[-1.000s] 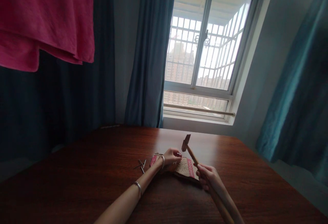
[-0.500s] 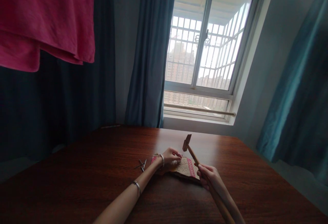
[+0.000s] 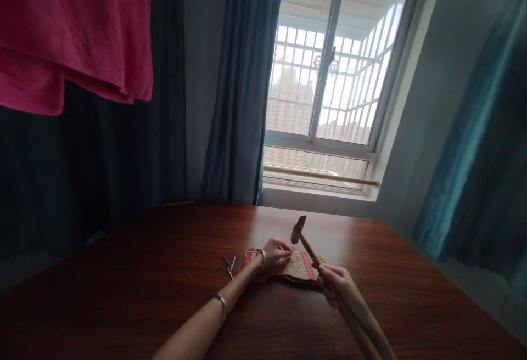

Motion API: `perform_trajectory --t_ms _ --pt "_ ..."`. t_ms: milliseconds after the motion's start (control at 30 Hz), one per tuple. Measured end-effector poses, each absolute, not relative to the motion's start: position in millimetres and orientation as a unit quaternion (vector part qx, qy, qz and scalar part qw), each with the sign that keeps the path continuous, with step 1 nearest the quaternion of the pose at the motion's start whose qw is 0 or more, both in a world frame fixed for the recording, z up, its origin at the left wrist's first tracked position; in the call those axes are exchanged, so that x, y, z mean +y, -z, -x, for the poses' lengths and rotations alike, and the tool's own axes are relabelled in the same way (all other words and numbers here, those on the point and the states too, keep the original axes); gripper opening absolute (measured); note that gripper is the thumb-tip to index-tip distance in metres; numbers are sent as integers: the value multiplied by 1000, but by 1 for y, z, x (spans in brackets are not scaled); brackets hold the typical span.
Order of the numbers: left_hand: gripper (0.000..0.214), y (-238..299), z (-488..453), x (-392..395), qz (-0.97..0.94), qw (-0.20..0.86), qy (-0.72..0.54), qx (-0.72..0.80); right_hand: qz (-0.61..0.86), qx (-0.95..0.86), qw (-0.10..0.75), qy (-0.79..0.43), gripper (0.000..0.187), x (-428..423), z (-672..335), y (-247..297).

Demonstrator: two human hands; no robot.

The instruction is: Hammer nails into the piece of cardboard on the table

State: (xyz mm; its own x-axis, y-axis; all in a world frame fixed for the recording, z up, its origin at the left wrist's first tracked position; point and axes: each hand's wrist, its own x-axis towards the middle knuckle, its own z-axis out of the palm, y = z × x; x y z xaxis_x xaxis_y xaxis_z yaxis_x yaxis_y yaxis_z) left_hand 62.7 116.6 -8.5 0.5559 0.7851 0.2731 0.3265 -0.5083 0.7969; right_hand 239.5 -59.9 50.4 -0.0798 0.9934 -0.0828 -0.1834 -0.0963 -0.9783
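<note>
Nearest, in the lower middle of the frame, 2 bare hands are working over 1 table (image 3: 164,316). The right hand (image 3: 335,283) is clamping its fingers round the wooden handle of 1 hammer (image 3: 309,250), whose head is tilting just above the other hand's fingertips in the frame. The left hand (image 3: 276,253) is holding its fingertips close together; whether they are gripping something slim is too small to tell. Its arm is wearing 2 bracelets, 1 at the wrist (image 3: 263,258) and 1 on the forearm (image 3: 223,303). Beneath this hand, 1 beige pad (image 3: 300,266) with pink bands is lying on the table at lower centre. Left of it, at least 3 slim rods (image 3: 230,274) are lying in a loose cluster. At upper left, 1 pink cloth (image 3: 82,31) is hanging. Farther back, 3 blue curtains (image 3: 234,102) are hanging at left, centre and right, and 1 barred window (image 3: 362,3) is letting in daylight at upper right of centre.
</note>
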Motion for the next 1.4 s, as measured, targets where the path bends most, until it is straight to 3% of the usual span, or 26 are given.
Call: perform_trajectory --t_ms 1133,1400 --pt "28 -8 -59 102 -809 375 -288 350 443 -453 496 -594 37 -64 -232 -54" --pt "24 -6 -58 103 -817 353 -289 353 467 -476 513 -541 36 -64 -235 -58"
